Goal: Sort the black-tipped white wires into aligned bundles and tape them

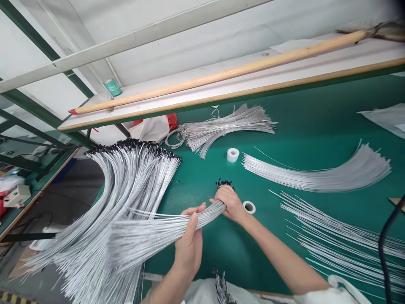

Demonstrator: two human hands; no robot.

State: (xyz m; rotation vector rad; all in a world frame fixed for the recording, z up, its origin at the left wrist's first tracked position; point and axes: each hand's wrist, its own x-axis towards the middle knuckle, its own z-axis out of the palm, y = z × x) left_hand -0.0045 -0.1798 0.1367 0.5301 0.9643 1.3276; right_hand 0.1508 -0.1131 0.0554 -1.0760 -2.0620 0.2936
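A bundle of thin grey-white cables [148, 236] is held in both hands above the green table. My left hand [190, 240] grips it around the middle, thumb on top. My right hand [230, 202] is closed round its far end, just below the black tips [224, 183]. The loose end fans out to the left, slightly blurred. Under and beside it lies a large pile of similar cables [133, 181], their black ends at the far side. Close by my right wrist lies a roll of white tape [249, 207].
A second tape roll [233, 155] stands farther back. A tied cable bundle [230, 124] lies beneath the shelf. More loose cables [316, 173] spread across the right side. The shelf holds a long wooden pole [221, 76] and a green can [112, 87]. A black cord [383, 249] hangs at right.
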